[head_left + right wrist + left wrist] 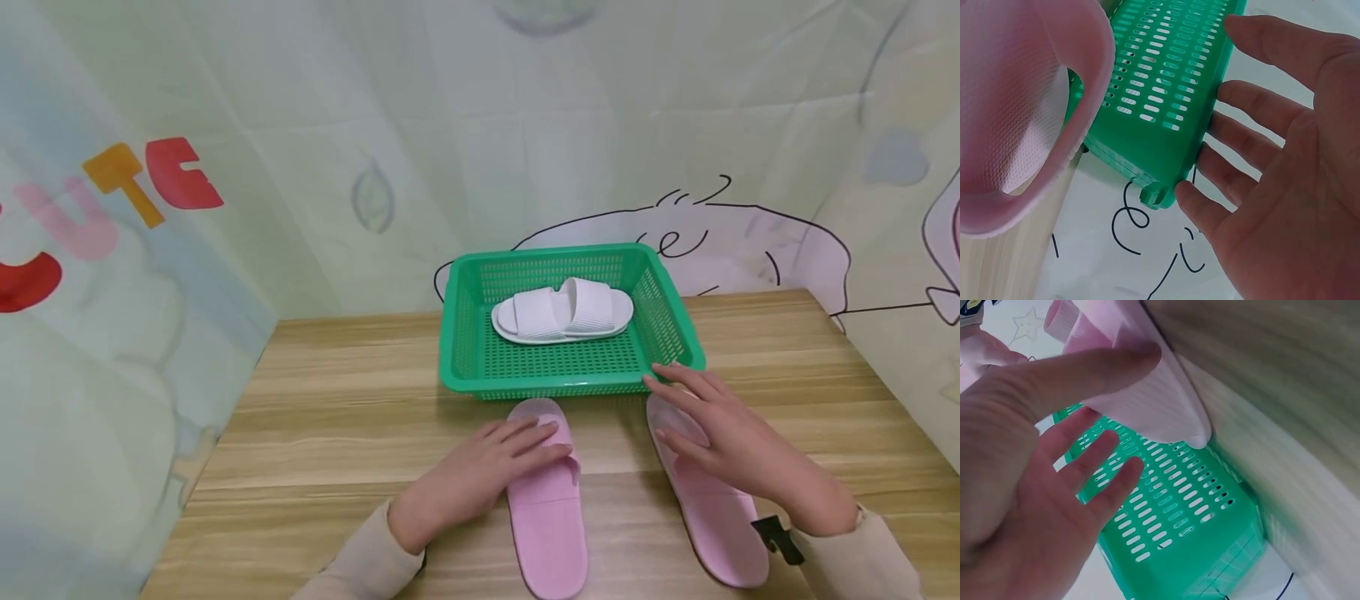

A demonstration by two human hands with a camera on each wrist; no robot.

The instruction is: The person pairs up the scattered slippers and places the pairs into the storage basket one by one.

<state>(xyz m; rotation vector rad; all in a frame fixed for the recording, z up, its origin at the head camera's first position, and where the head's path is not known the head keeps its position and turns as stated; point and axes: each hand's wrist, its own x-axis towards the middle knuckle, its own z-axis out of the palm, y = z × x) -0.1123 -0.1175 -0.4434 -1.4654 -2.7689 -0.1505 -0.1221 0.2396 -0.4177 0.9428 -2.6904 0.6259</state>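
Two pink slippers lie on the wooden table, toes towards a green basket [570,385]. My left hand [480,467] is over the strap of the left pink slipper [551,533], fingers loosely extended. In the left wrist view its thumb lies across the slipper [1154,409] and the other fingers are spread; firm contact is unclear. My right hand [738,437] hovers above the right pink slipper [723,533], fingers spread and fingertips close to the basket's front right corner. The right wrist view shows that palm [1291,162] holding nothing. Inside the basket lie white slippers [536,312], two straps showing.
The perforated basket stands at the back of the wooden table [330,400]. Behind and beside the table hangs a printed cloth [300,167] with letters and line drawings. A black strap [778,540] is on the right wrist.
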